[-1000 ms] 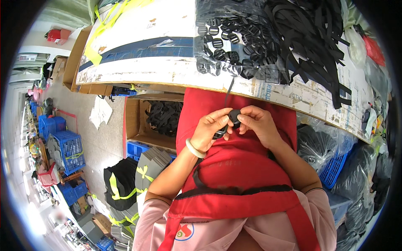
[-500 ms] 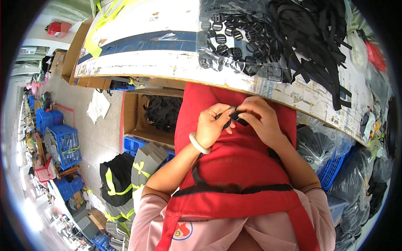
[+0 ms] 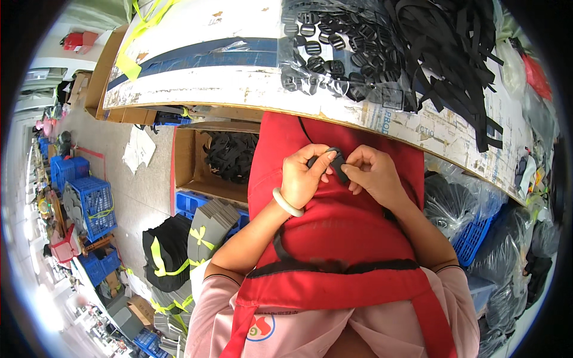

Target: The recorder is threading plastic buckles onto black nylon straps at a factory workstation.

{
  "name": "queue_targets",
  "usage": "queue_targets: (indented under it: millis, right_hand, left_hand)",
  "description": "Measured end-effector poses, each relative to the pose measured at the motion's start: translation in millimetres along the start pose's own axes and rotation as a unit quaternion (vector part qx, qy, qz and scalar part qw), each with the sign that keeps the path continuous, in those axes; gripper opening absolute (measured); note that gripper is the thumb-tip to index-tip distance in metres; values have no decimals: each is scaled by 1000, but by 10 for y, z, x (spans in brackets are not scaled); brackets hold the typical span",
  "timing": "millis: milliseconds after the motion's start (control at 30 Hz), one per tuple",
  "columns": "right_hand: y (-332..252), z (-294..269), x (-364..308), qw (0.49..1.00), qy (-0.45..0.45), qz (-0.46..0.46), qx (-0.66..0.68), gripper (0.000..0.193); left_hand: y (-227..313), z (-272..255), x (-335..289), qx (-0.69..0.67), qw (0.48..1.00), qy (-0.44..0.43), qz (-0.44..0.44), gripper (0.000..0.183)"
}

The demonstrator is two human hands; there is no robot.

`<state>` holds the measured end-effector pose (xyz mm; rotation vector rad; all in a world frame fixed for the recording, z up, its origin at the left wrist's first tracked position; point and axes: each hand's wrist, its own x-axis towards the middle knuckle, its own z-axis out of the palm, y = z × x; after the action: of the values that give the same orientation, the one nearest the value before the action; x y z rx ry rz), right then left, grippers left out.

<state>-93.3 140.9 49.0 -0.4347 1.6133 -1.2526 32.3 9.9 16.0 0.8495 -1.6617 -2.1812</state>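
Two hands meet over the red apron (image 3: 334, 238), low in front of the chest. Left hand (image 3: 304, 176), one pale bangle (image 3: 287, 203) on its wrist, pinches one black buckle (image 3: 335, 162) between thumb and fingers; right hand (image 3: 373, 176) clamps the same buckle from the other side, fingertips together. One thin black strap (image 3: 304, 130) runs up from it toward the table edge. Beyond, one worktable (image 3: 197, 83) carries a clear bag of black buckles (image 3: 334, 53), too many to count, and a heap of black straps (image 3: 453, 48). Since half a second ago, both hands have shifted slightly lower, grip unchanged.
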Motion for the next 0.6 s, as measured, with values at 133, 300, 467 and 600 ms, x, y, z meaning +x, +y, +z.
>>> queue_targets:
  millis: [133,300,467,600]
  right_hand:
    - [-12,43,33,998,1,11,66,13]
    - [36,119,63,993,22,-21,115,14]
    - [91,-77,139,978,-129,85,139,20]
    - [138,-11,275,980,-151,51,116,19]
  left_hand:
    - [-22,2,-11,-14,999,22,20,13]
    - [1,-13,-20,-94,995,-12,24,14]
    - [-60,-176,-44,-113,991,-58,29,16]
    - [140,-336,-127,-77,991,-102,-29,14]
